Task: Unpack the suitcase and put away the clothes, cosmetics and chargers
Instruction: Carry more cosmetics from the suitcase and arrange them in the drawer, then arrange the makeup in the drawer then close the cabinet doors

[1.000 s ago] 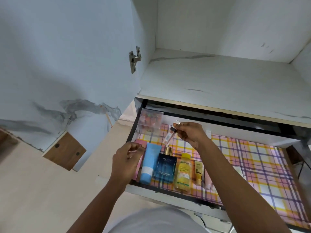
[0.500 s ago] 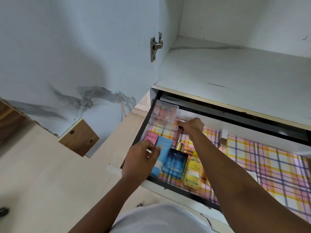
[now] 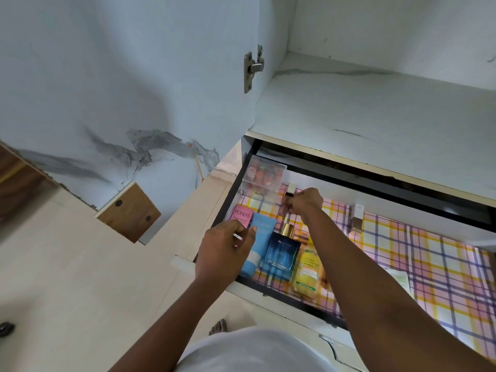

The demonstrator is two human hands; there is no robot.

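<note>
An open drawer (image 3: 268, 289) lined with plaid paper holds cosmetics. My right hand (image 3: 304, 201) reaches to its back left and pinches a slim lip-gloss tube (image 3: 287, 202) standing beside a clear box of small jars (image 3: 264, 178). My left hand (image 3: 225, 249) hovers over the front left corner, holding a small thin item (image 3: 237, 235) between its curled fingers. Under it lie a pink Pond's box (image 3: 242, 214), a light blue tube (image 3: 259, 244), a blue cologne bottle (image 3: 281, 255) and a yellow Garnier bottle (image 3: 308, 269).
A small gold-and-white bottle (image 3: 357, 220) stands at the drawer's back. A paper slip (image 3: 400, 277) lies on the liner at right. Above is a white marble-look shelf (image 3: 375, 114); the wardrobe door (image 3: 120, 89) hangs open at left. My foot (image 3: 218, 326) shows on the beige floor.
My right hand lowered the tube from mid-air to the drawer's back left, beside the clear box. My left hand shifted slightly forward over the blue tube. The view tilted left.
</note>
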